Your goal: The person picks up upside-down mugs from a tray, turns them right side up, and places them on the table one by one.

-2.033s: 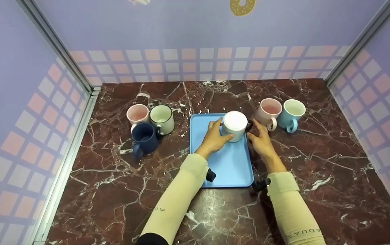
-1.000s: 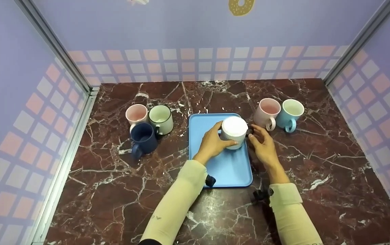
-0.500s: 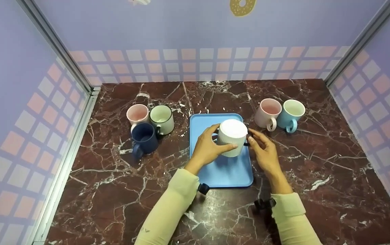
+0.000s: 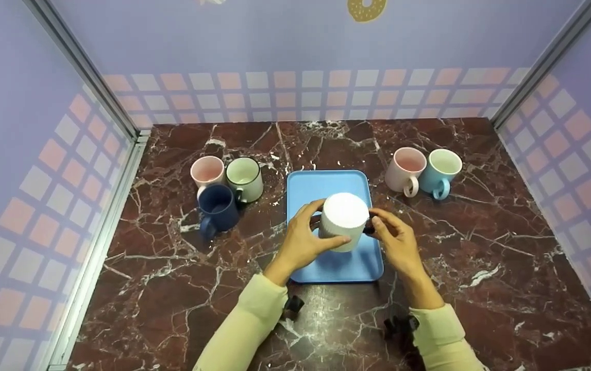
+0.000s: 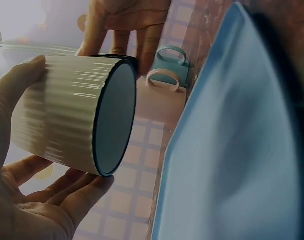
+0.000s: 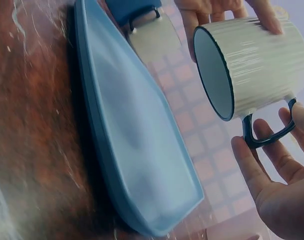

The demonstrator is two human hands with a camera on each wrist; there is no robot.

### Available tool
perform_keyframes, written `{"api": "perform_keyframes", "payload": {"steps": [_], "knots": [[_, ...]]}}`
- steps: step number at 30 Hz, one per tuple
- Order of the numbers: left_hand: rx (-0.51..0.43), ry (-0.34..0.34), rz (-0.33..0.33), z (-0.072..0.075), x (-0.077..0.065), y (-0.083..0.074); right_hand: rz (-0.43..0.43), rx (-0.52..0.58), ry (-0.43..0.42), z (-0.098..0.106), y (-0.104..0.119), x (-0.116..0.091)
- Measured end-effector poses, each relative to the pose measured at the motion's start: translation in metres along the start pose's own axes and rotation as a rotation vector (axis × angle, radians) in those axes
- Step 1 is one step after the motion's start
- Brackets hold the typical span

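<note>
A white ribbed mug (image 4: 345, 211) with a dark rim and dark handle is held upside down above the blue tray (image 4: 321, 181). My left hand (image 4: 295, 245) grips its body from the left, thumb across the near side. On the other side, my right hand (image 4: 398, 245) holds the dark handle (image 6: 271, 139) between thumb and fingers. Both wrist views show the mouth of the mug (image 5: 67, 112) facing the tray (image 5: 231, 135), with a gap between them. The far side of the mug is hidden in the head view.
To the left stand a pink mug (image 4: 207, 170), a pale green mug (image 4: 244, 178) with a dark rim, and a navy mug (image 4: 218, 208). A pink mug (image 4: 406, 167) and a light blue mug (image 4: 440, 172) stand to the right. Patterned walls (image 4: 300, 46) enclose the marbled tabletop (image 4: 171, 309).
Both hands have brought the upside-down mug toward me and slightly left, and it is now higher above the tray. The other mugs and the tray have stayed in place.
</note>
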State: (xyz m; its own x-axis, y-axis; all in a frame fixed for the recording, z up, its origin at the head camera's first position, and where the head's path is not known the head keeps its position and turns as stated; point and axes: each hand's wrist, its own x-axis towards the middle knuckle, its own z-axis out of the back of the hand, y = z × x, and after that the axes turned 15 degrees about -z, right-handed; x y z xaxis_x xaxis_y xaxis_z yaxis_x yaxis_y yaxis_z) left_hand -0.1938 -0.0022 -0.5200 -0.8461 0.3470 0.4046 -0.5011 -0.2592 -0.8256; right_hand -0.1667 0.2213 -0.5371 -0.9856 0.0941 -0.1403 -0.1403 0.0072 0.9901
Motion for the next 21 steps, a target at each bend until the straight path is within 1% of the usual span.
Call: {"api": "perform_keyframes", "payload": {"steps": [5, 7, 10, 13, 17, 21], "knots": [[-0.110, -0.011, -0.053, 0.003, -0.013, 0.002, 0.057, -0.002, 0.073, -0.003, -0.004, -0.006], [-0.128, -0.014, -0.073, 0.004, -0.016, 0.002, 0.075, 0.007, 0.104, -0.003, -0.004, -0.008], [-0.127, -0.017, -0.080, 0.005, -0.020, 0.004, 0.088, 0.016, 0.132, -0.004, -0.005, -0.010], [-0.134, -0.018, -0.082, 0.006, -0.022, 0.005, 0.088, 0.024, 0.138, -0.006, -0.006, -0.011], [-0.154, -0.018, -0.082, 0.007, -0.024, 0.007, 0.097, -0.009, 0.126, -0.007, -0.008, -0.010], [-0.180, -0.017, -0.074, 0.007, -0.026, 0.009, 0.141, -0.097, 0.137, -0.006, -0.007, -0.008]]}}
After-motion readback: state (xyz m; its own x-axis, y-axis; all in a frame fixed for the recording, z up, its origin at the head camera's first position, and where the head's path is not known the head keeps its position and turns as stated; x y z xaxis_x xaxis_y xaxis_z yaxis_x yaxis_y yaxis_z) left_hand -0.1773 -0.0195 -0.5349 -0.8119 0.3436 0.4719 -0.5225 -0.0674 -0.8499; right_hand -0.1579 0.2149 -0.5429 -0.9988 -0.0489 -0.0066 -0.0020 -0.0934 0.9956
